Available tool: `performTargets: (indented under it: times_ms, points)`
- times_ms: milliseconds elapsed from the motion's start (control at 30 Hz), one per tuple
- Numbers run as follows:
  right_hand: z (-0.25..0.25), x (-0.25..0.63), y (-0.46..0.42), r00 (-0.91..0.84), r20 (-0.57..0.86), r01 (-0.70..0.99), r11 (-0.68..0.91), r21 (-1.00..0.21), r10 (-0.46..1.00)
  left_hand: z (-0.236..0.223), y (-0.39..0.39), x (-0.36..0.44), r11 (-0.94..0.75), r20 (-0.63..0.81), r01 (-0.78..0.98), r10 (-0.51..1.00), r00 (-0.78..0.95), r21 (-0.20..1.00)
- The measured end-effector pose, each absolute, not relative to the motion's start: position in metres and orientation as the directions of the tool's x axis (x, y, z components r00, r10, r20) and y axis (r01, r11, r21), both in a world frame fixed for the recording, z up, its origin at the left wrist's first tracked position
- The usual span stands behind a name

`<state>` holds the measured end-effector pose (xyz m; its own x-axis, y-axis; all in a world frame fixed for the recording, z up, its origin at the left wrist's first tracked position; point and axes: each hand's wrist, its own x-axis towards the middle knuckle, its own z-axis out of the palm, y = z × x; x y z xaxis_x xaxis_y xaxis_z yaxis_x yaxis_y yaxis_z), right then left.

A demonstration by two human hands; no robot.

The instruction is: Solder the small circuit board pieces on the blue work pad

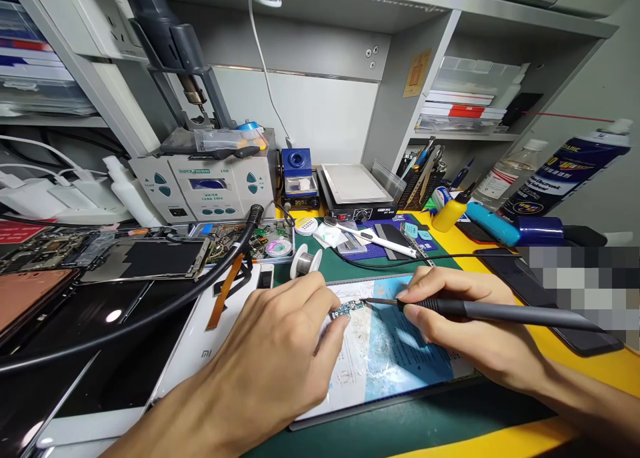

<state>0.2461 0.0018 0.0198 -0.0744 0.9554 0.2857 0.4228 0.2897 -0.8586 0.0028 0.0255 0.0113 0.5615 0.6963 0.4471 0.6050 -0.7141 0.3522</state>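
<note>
Left hand (270, 351): nearly closed, fingers pinching small circuit board (345, 309) over repair mat (395, 351) | right hand (465, 318): pen grip on soldering iron (480, 309), tip at board's edge | technique: 2 hands close together steady the tip; light contact suits this tiny board

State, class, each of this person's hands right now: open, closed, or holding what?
Left hand: closed, pinching a small circuit board.
Right hand: closed, gripping a soldering iron.
</note>
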Motion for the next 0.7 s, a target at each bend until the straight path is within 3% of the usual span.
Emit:
performTargets:
  times_ms: [533,700]
  points:
    - [0.026,0.243,0.003,-0.082,0.268,0.450,0.275,-0.850,0.960,0.011,0.025,0.003,-0.707,0.438,0.610,0.704,0.559,0.357]
    - [0.027,0.241,0.000,0.053,0.082,0.332,0.060,-0.942,0.995,0.010,0.025,0.003,-0.704,0.430,0.616,0.707,0.562,0.354]
